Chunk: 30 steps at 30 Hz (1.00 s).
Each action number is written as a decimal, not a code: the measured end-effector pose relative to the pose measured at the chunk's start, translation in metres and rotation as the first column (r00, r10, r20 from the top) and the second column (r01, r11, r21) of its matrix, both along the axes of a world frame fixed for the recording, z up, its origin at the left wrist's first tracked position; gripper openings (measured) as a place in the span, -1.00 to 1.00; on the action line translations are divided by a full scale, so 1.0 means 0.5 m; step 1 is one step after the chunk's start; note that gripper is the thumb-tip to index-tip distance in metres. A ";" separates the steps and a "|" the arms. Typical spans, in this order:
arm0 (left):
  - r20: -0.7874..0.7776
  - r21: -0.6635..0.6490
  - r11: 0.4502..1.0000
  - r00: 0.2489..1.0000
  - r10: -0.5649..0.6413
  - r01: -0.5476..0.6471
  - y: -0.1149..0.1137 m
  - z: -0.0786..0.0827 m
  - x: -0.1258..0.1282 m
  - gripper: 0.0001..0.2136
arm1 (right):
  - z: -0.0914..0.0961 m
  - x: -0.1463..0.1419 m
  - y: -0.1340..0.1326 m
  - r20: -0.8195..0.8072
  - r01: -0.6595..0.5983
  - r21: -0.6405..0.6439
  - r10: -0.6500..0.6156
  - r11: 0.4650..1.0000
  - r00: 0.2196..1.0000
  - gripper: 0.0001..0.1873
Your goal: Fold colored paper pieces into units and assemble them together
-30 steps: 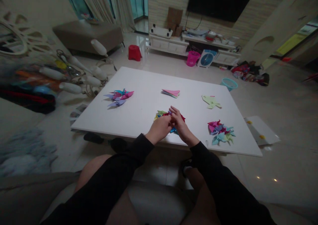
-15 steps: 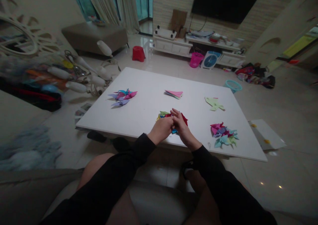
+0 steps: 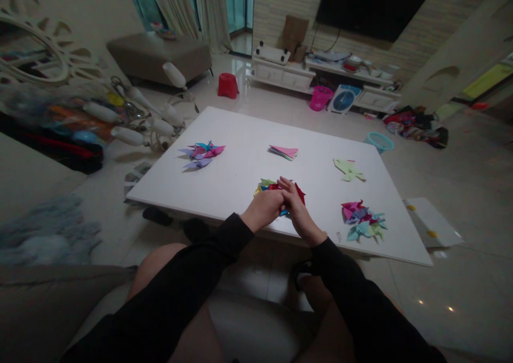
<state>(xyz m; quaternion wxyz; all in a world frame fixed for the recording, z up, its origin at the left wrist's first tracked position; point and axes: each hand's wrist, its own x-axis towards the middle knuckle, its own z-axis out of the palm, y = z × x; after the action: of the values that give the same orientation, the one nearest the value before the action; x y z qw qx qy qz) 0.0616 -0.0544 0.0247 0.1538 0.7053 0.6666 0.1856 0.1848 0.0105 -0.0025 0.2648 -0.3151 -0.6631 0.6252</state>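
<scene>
My left hand is curled into a fist above the near edge of the white table. Against its knuckles rests my right hand, with fingers stretched out and pointing away from me. Whatever the left fingers may hold is hidden. Just behind and below both hands lies a pile of folded paper cranes in green, yellow, red and blue, partly covered by them. Farther back sits a small stack of folded paper, pink on top.
More paper cranes, purple, pink and blue, lie at the table's left. At the right are a pale green folded paper piece and another crane group. A white lamp fixture stands beyond the left edge.
The view has shifted slightly, so everything appears a little farther right. Both hands stay together in nearly the same pose over the crane pile.
</scene>
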 end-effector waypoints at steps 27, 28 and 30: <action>-0.071 0.032 0.998 0.996 -0.045 0.047 0.001 0.003 -0.002 -0.80 | -0.006 -0.002 -0.003 -0.186 0.033 -0.190 -0.069 0.981 0.980 -0.46; -0.074 0.031 0.998 0.996 -0.049 0.052 0.001 0.003 -0.003 -0.80 | -0.007 -0.002 -0.002 -0.187 0.031 -0.189 -0.067 0.981 0.980 -0.46; -0.080 0.032 0.998 0.995 -0.058 0.061 0.002 0.003 -0.005 -0.80 | -0.006 -0.001 -0.003 -0.182 0.026 -0.192 -0.062 0.981 0.981 -0.46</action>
<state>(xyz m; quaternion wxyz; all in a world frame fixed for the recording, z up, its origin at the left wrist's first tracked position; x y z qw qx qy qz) 0.0589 -0.0536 0.0262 0.1207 0.7341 0.6476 0.1644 0.1842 0.0091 -0.0056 0.3088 -0.2932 -0.5659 0.7060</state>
